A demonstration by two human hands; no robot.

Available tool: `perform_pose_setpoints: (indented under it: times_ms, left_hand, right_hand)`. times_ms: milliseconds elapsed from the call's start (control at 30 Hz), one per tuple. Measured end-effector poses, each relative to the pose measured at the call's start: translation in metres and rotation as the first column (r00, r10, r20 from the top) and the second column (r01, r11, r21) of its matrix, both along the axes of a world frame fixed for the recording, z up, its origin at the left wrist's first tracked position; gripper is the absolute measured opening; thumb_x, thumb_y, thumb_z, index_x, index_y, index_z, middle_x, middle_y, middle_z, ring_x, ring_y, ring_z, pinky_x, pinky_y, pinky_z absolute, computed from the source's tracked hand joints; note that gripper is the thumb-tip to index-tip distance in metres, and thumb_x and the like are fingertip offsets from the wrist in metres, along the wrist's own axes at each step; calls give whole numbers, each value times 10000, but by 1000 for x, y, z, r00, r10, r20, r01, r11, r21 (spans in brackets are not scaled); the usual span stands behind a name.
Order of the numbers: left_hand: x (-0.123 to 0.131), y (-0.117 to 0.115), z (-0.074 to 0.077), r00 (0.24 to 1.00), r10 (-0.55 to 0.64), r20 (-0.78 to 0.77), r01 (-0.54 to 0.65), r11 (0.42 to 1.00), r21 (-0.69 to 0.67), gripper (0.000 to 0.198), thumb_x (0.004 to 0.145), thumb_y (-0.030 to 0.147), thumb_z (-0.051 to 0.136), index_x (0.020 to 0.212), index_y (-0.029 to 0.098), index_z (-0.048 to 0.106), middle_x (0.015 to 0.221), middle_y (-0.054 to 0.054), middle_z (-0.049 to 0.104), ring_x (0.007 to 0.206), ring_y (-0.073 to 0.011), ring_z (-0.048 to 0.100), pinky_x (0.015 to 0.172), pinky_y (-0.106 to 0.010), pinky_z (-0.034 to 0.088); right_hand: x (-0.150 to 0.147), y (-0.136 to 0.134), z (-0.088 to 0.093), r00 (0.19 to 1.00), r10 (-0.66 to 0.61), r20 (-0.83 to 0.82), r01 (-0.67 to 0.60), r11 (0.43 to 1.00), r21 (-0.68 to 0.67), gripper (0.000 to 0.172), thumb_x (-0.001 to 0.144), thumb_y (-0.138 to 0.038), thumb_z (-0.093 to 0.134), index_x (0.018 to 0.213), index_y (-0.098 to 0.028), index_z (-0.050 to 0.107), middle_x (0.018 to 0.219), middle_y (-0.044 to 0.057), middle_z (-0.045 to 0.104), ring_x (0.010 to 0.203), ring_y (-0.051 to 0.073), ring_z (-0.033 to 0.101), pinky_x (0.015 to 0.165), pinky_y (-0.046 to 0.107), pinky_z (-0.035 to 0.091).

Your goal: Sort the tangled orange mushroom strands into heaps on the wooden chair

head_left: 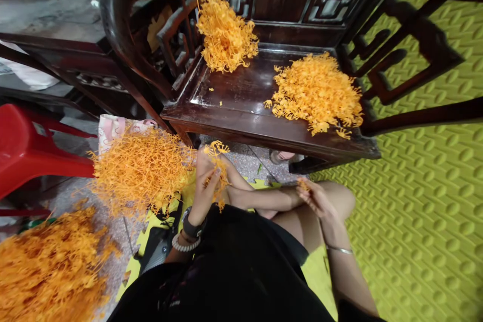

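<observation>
My left hand, with a dark watch and beads at the wrist, is closed around a small bunch of orange stringy plastic pieces over my crossed legs. Thin branching ends stick out above and below the fingers. My right hand, a bangle on its wrist, is curled above my other knee with a small orange piece at the fingertips. Close to the left hand, a large loose heap of orange strands fills a pink and white patterned bag.
In front stands a dark wooden armchair bearing a left orange pile and a right orange pile. Another orange heap lies at lower left, below a red plastic stool. Yellow textured matting spreads to the right.
</observation>
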State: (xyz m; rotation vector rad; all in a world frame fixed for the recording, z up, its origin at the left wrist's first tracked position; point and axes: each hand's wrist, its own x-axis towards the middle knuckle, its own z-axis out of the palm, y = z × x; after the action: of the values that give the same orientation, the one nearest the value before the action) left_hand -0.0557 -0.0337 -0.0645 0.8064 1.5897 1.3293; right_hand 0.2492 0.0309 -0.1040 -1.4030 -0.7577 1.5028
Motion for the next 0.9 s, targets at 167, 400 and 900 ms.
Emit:
perform_pose_setpoints:
  times_ms: [167, 400, 900]
  left_hand:
    - [0, 1, -16, 995, -99, 17, 99, 995, -8, 431, 793, 594, 578, 788, 174, 669, 648, -23, 609, 653, -171, 584, 608, -276, 470]
    - [9, 30, -52, 896, -328, -300, 310, 945, -106, 291, 816, 437, 596, 924, 175, 659, 857, -65, 698, 856, -222, 632, 792, -313, 465]
    - [11, 37, -39, 685, -578, -443, 427, 812, -399, 273, 756, 413, 653, 662, 159, 623, 728, -120, 678, 883, -321, 639, 863, -422, 421]
  right_hand:
    - [48, -12, 36, 967, -238, 85, 229, 968, 107, 603, 624, -600, 748, 470, -190, 333, 457, -74, 293, 384, 32, 254, 353, 202, 251]
    - [83, -35, 66, 642, -716, 273, 460, 645, 610, 489, 712, -387, 727, 408, -172, 410, 403, -54, 307, 363, 54, 302, 404, 266, 217]
    - [20, -67, 83, 533, -644, 549, 242, 737, 631, 437, 787, -445, 655, 494, -144, 533, 440, -17, 447, 424, 83, 374, 459, 265, 269]
